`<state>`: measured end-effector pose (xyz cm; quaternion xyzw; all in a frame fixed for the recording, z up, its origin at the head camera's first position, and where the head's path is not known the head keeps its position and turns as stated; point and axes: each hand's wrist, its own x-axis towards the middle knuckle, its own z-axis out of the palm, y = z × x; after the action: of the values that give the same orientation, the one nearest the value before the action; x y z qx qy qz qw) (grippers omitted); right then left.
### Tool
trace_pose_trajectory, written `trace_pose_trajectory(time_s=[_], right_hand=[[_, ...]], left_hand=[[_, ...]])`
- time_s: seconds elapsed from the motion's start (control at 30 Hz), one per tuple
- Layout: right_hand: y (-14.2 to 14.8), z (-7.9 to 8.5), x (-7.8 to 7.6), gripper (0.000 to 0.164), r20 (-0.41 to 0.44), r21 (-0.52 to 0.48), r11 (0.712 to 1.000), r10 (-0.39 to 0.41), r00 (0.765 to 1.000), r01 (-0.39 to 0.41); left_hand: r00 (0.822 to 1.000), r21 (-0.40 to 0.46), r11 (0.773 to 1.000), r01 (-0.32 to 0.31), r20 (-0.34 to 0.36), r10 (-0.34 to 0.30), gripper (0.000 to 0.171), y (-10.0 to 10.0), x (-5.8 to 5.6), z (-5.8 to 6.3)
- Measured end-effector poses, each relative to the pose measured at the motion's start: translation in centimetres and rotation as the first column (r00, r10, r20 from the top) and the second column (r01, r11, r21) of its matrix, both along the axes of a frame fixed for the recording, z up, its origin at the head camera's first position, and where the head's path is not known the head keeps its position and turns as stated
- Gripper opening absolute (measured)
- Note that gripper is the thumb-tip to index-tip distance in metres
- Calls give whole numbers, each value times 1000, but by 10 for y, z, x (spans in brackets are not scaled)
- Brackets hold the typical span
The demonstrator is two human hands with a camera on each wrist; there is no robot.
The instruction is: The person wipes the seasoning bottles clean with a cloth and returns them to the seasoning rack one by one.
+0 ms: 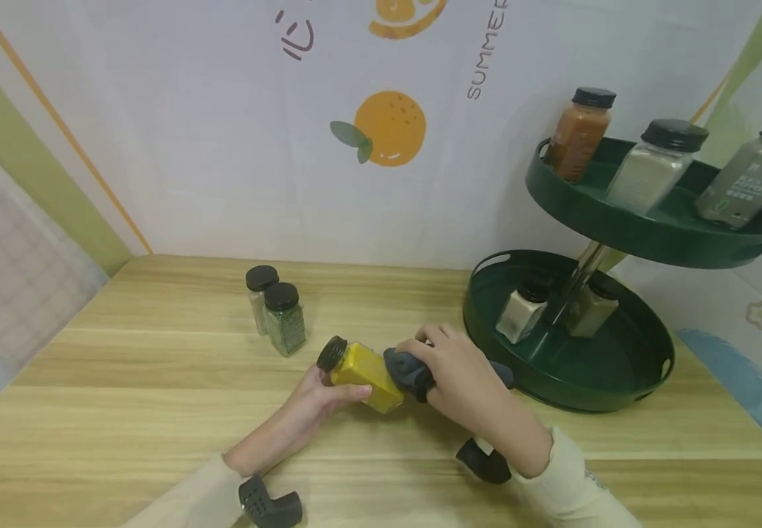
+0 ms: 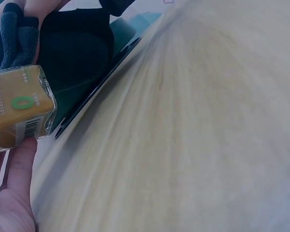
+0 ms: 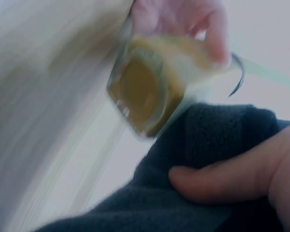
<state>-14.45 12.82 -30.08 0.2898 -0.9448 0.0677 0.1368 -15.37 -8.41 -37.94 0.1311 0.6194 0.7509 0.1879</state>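
Pale sleeves, two, each with dark wrist mount. In left hand, gripped between thumb and fingers: yellow-filled jar, black-capped, tilted, held over wood-grain worktop. In right hand, pinched: dark grey cloth, set against jar's side. Behind, to left: pale jar and green-flecked jar, upright, side by side. To right: two-tier green stand, three jars above, two below.

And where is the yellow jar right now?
In the head view, the yellow jar is below centre, held in the person's left grip, with the green-flaked jar beyond it to the left and the dark cloth at its right.
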Motion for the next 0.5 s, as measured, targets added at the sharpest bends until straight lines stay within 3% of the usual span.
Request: trace_pose_trajectory(time_s=[0.17, 0.3, 0.4, 0.5], right_hand=[[-7, 3, 9, 57, -65, -9, 994, 105, 992, -106], [-16, 7, 20, 64, -53, -33, 979, 201, 978, -203], [-20, 8, 24, 65, -38, -50, 974, 219, 975, -221], [-18, 6, 20, 61, -54, -86, 978, 187, 981, -191]], left_hand=[[1000, 29, 1000, 2, 2, -2, 46, 1, 0, -1], [1000, 43, 999, 8, -24, -6, 38, 0, -1, -3], [999, 56, 998, 1, -36, 1, 35, -1, -2, -5], [1000, 61, 998, -2, -24, 3, 37, 0, -2, -4]])
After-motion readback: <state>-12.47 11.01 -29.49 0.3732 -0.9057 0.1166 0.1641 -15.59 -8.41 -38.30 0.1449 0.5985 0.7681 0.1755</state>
